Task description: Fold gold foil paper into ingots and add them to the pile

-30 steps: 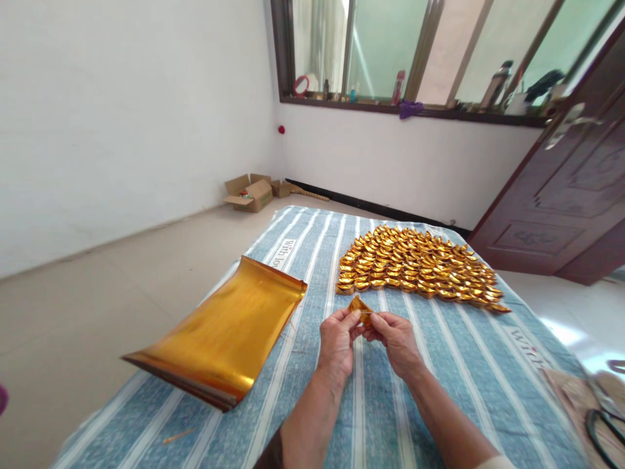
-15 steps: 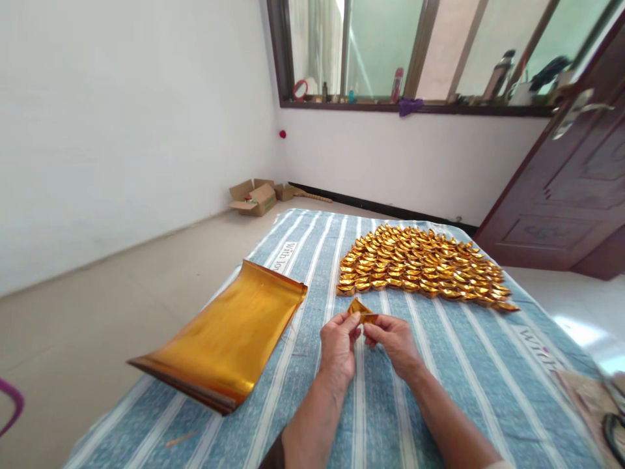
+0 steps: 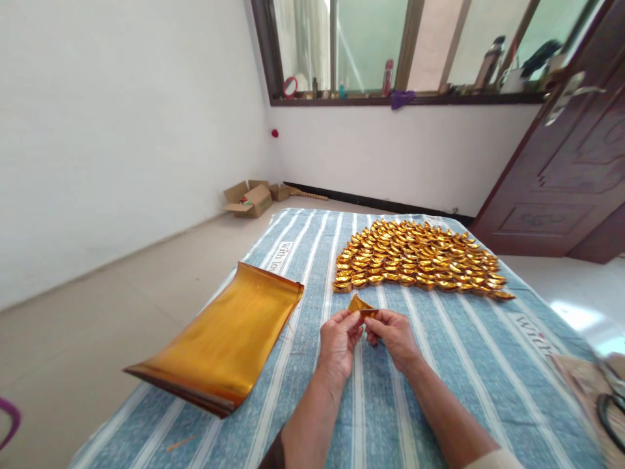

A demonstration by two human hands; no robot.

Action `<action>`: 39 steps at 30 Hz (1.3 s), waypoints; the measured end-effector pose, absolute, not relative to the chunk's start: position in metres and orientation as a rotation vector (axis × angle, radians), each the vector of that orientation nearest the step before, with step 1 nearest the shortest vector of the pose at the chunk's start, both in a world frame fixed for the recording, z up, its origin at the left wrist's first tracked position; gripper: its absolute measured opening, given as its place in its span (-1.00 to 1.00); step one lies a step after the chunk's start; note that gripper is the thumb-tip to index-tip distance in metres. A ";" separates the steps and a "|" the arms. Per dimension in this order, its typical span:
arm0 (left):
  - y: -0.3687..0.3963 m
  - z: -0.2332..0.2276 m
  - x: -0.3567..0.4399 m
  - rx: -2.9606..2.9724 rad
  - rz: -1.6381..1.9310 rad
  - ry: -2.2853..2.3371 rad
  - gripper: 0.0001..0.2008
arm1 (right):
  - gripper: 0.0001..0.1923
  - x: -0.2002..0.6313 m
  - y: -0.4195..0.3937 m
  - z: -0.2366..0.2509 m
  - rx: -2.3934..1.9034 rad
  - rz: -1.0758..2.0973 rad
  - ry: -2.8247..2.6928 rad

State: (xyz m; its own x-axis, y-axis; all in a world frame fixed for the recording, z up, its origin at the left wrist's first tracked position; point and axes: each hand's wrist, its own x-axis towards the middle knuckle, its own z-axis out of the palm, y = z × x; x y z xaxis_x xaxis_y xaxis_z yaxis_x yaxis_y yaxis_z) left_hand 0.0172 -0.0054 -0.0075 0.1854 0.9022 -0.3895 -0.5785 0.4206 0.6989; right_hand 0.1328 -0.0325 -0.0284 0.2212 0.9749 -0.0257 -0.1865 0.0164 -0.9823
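Between my two hands is a small piece of folded gold foil paper [image 3: 360, 304], its pointed corner standing up. My left hand [image 3: 339, 335] pinches its left side with thumb and fingers. On the right side, my right hand [image 3: 394, 334] grips the lower edge, fingertips close to those of the left. Beyond my hands lies a wide cluster of folded gold paper ingots [image 3: 420, 257], set in curved rows. To the left rests a stack of gold foil sheets [image 3: 224, 335], its ends curling up. My curled fingers hide part of the held piece.
A blue-and-white striped cloth [image 3: 312, 404] covers the table. Scissors [image 3: 610, 410] lie at the right edge on a brown sheet. Open cardboard boxes [image 3: 254, 200] stand on the floor by the wall. A dark red door [image 3: 551, 169] is at the right, and bottles line the windowsill [image 3: 361, 101].
The camera view has shifted slightly. My right fingertips have moved a little closer to my left along the foil's edge; both hands keep hold of it.
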 end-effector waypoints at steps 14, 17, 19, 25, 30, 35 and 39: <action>-0.006 0.001 0.016 0.364 1.130 0.914 -0.87 | -0.72 0.123 -0.036 -0.021 -1.300 0.952 -0.939; -0.005 -0.001 0.016 0.361 1.139 0.924 -0.86 | -0.72 0.121 -0.036 -0.019 -1.324 0.936 -0.947; -0.005 -0.002 0.015 0.360 1.146 0.935 -0.84 | -0.73 0.120 -0.036 -0.018 -1.336 0.924 -0.948; -0.005 -0.002 0.016 0.353 1.144 0.929 -0.86 | -0.72 0.117 -0.037 -0.017 -1.345 0.916 -0.948; -0.005 0.001 0.016 0.344 1.133 0.886 -0.86 | -0.75 0.116 -0.037 -0.017 -1.333 0.923 -0.946; -0.004 -0.001 0.015 0.372 1.083 0.844 -0.85 | -0.75 0.117 -0.037 -0.019 -1.321 0.944 -0.949; -0.004 -0.004 0.015 0.429 1.076 0.813 -0.82 | -0.72 0.117 -0.039 -0.020 -1.315 0.972 -0.961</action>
